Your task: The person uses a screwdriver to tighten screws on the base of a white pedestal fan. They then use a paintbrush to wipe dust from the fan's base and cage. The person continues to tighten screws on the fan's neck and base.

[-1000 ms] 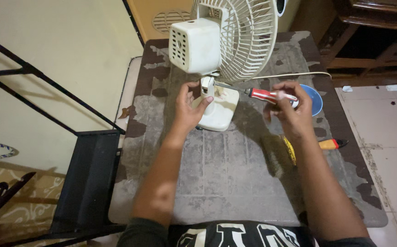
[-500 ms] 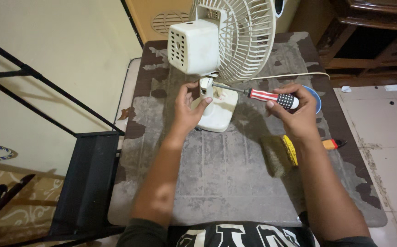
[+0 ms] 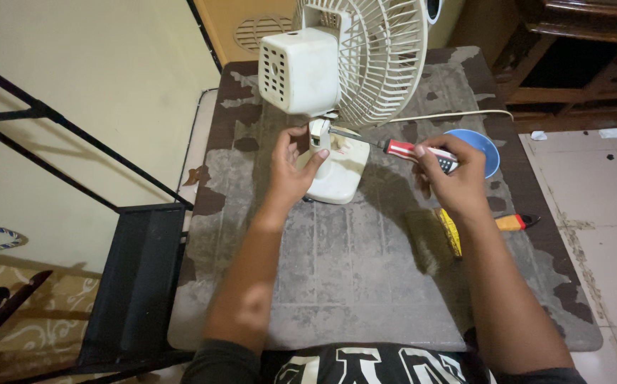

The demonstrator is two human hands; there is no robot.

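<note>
Work at this moment looks to be the driving or loosening of a screw at the neck of a small white desk fan [image 3: 337,78]; the fan stands upright near the far edge of the worn grey worktop [image 3: 337,284], its cage facing away to the right and its boxy motor housing toward the camera; the left hand [image 3: 291,167] steadies the stem just above the white base [image 3: 337,178], its grip loosely curled, thumb and fingers touching the stem rather than clamped around it; the right hand [image 3: 451,178] has a closed grip on the red, white and dark handle of a screwdriver [image 3: 408,151], whose shaft runs left so that the tip meets the stem just under the housing; whether the tip sits in a screw head I cannot tell; the next move, as I judge it, calls for the tip to stay seated and square while the handle turns, with the other hand holding the fan from twisting; counted, there is one fan, one screwdriver in hand, one blue bowl [image 3: 483,146] just behind the right hand, one yellow-handled brush [image 3: 440,238] and one orange-handled tool [image 3: 514,222] lying near the right forearm, one pale cord [image 3: 458,114] trailing right, and one black metal rack [image 3: 131,284] left of the worktop.
</note>
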